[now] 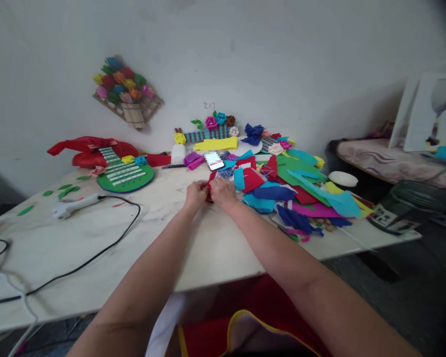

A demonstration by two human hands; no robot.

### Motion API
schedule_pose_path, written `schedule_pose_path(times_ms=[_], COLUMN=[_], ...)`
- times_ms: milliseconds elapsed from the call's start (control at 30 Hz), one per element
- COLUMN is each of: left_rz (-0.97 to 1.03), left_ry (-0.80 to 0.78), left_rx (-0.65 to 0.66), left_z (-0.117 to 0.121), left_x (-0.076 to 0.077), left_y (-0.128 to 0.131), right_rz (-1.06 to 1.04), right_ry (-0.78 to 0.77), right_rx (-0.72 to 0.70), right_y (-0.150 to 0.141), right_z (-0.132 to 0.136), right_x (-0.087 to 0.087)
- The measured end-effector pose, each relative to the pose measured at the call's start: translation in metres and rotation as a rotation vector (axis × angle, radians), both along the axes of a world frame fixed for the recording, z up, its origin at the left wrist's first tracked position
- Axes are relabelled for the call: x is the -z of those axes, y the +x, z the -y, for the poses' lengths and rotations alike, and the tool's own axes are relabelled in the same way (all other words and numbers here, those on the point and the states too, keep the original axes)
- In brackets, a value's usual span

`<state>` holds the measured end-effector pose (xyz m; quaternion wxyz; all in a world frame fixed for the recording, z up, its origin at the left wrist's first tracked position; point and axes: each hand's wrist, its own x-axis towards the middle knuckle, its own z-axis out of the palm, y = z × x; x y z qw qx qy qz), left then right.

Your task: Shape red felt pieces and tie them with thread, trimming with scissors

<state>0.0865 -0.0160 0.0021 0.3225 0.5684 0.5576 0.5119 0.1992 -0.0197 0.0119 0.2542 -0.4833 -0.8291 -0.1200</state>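
Note:
My left hand [196,194] and my right hand [224,192] meet over the middle of the white table [223,238]. Between their closed fingers is a small dark red piece of paper [209,192], mostly covered by the fingers; whether it is crepe paper or felt is hard to tell. Just beyond the hands lies a lit phone [214,161]. Close to the right hand, a red sheet with a light blue strip [239,179] tops a heap of coloured scraps.
At left lie a glue gun [76,205] with a black cord [111,245], green leaf cutouts [26,210] and a green guitar-shaped craft [126,177]. Blue scraps [274,192], a white bowl [343,179] and a large dark jar [401,206] are at right. Paper flowers [211,123] stand against the wall.

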Motion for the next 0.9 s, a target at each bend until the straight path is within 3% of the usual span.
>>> schedule_pose_path(times_ms=[167,333,500,700,900], left_rz=[-0.031,-0.373,-0.592,-0.73,-0.858], left_ry=[-0.016,0.0,0.007,-0.01,-0.005], left_rx=[0.001,-0.068,-0.168,-0.238,-0.22], left_z=[-0.003,0.001,0.006,0.006,0.002], left_x=[0.005,0.0,-0.01,-0.015,-0.022], left_y=[-0.002,-0.006,-0.004,0.006,0.009], right_rz=[-0.098,-0.353,-0.476,-0.434,-0.262], right_ry=[-0.022,-0.086,-0.115,-0.118,-0.148], right_rx=[0.053,0.173,0.175,0.17,0.233], right_y=[0.0,0.002,0.003,0.007,0.011], right_z=[-0.004,-0.006,-0.008,-0.011,-0.012], right_x=[0.005,0.004,0.003,0.002,-0.011])
